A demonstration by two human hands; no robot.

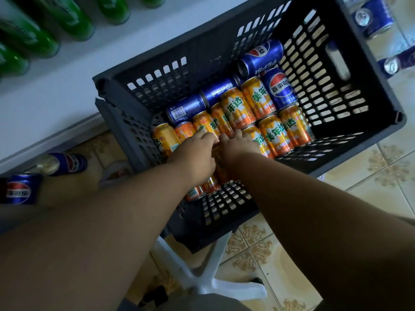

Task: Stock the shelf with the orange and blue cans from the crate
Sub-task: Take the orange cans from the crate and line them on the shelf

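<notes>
— The dark grey slotted plastic crate (350,70)?
— Matt. Inside it, glossy orange metal cans (275,135) and shiny blue metal cans (260,57).
— Beneath the crate?
— Smooth, patterned glazed floor tiles (370,173).

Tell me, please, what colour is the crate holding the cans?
Dark grey, with slotted walls, as the head view shows: crate.

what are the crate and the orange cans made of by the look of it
Crate: looks like dark grey moulded plastic, matt, with slotted walls and a cut-out handle. Orange cans: probably thin metal, glossy printed sides that catch the light, with silvery rims at the ends.
</notes>
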